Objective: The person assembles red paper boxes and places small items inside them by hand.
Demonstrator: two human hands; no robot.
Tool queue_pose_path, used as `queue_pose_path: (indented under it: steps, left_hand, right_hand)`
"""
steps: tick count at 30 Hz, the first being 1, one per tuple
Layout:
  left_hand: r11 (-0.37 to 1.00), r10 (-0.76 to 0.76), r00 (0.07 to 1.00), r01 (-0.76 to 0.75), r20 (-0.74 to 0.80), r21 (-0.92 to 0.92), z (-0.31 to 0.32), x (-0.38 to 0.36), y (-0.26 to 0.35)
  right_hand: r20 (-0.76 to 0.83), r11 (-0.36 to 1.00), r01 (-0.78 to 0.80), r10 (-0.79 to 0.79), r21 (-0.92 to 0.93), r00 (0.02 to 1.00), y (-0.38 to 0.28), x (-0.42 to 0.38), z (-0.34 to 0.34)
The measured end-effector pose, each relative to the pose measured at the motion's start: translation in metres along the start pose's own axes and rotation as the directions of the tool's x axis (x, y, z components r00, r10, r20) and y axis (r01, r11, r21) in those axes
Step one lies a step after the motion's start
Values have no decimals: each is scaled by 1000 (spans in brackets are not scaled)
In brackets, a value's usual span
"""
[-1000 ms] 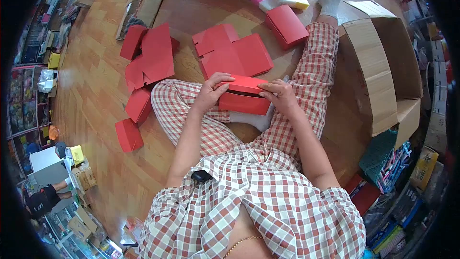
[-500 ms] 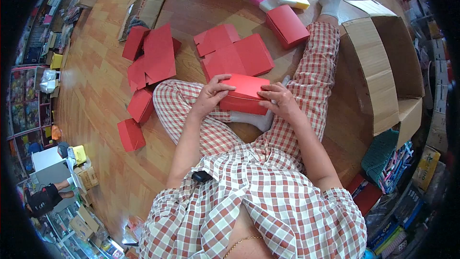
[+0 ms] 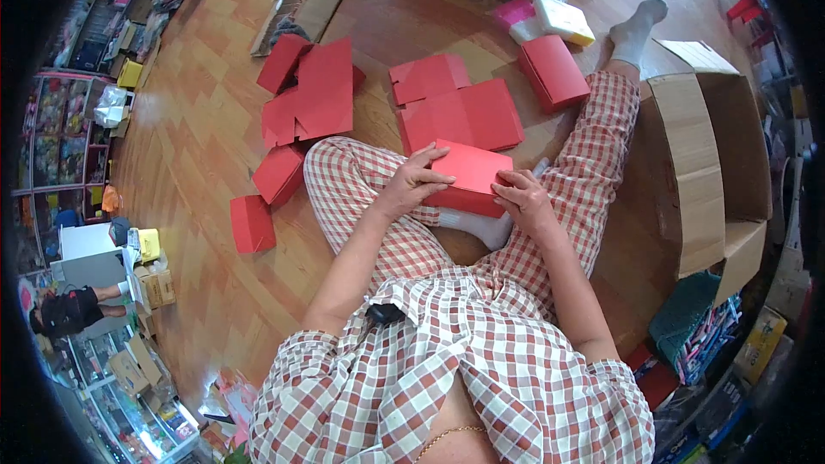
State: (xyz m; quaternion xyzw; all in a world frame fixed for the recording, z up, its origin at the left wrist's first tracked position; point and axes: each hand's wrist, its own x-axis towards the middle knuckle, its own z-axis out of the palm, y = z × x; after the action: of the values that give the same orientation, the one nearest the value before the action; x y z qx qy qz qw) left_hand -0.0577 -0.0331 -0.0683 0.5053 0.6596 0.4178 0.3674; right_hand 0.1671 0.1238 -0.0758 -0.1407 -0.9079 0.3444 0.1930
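Observation:
I sit on a wooden floor with a closed red cardboard box held over my lap. My left hand grips its left side, fingers lying across the lid. My right hand holds the right end, thumb pressed on the lid's edge. Flat red box blanks lie on the floor just beyond the box. Another folded red box sits farther off by my right leg.
A large open brown carton stands at my right. More red blanks and two small folded red boxes lie at the left. Yellow and pink packets sit at the back. Shelves of goods line the left edge.
The lid went from partly raised to pressed down flat on the box. My head has shifted, so the whole scene sits a little more to the right and lower.

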Motion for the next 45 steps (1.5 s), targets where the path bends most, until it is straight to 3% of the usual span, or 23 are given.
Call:
queue_pose_path:
  steps: [5,8,10,12,14,18,20,21,23,25,26,28,29,33,36,38,39,41,42,43,45]
  left_hand:
    - [999,22,996,-24,-89,-31,4,8,-9]
    - [984,-31,975,-9,-220,-179,-9,21,-15]
    - [974,-50,909,-48,-414,-223,-27,39,-10]
    - [981,-48,807,-74,-589,-182,-53,62,-6]
    - [991,130,706,-80,-697,104,-84,84,-14]
    - [964,265,638,-203,-723,173,-130,112,-29]
    - [887,193,640,210,-744,412,-144,110,-38]
    - [861,177,635,271,-752,431,-159,107,-59]
    - [853,122,517,382,-847,356,-188,95,-106]
    - [736,-194,484,647,-853,200,-211,79,-116]
    - [737,-195,485,645,-852,199,-213,77,-117]
    - [470,-447,376,871,-812,144,-221,74,-107]
    - [392,-552,367,907,-749,156,-227,75,-106]
    - [323,-562,385,917,-732,235,-222,78,-75]
    - [334,-487,361,919,-795,212,-206,81,-68]
    - [411,-141,421,848,-896,333,-188,81,-53]
    - [411,-140,416,850,-898,329,-185,80,-53]
    - [617,266,473,586,-840,525,-177,79,-49]
    - [615,266,472,588,-840,525,-166,78,-35]
    - [658,343,513,467,-787,591,-149,77,-5]
    - [682,458,586,252,-669,687,-111,72,48]
  right_hand:
    - [-124,999,-37,41,35,991,-9,5,-4]
    - [-221,1000,-22,18,-16,975,-6,8,-5]
    - [-385,955,-191,268,228,883,-6,9,-5]
    - [-382,942,-215,303,257,873,4,8,-5]
    - [-369,907,-264,380,328,848,9,8,-3]
    - [-339,932,-283,347,226,874,4,13,0]
    - [-334,924,-297,366,241,868,3,14,1]
    - [-329,916,-308,382,256,864,3,15,1]
    - [-321,911,-331,398,245,859,3,17,0]
    - [-310,906,-355,414,229,856,3,15,-1]
    - [-303,915,-354,399,195,865,5,15,1]
    - [-300,923,-348,382,162,874,8,17,4]
    - [-301,928,-344,372,144,878,8,17,5]
    - [-316,937,-341,348,78,883,-9,13,-11]
    - [-279,894,-420,449,158,849,-16,12,-14]
    - [-271,898,-413,440,150,856,-17,15,-16]
    - [-269,901,-410,435,145,860,-17,15,-16]
    - [-268,917,-381,400,122,877,-6,10,-14]
    - [-266,929,-355,369,101,891,-2,9,-12]
    - [-265,930,-353,368,103,891,-2,9,-12]
    - [-156,766,-458,573,450,805,-1,10,-11]
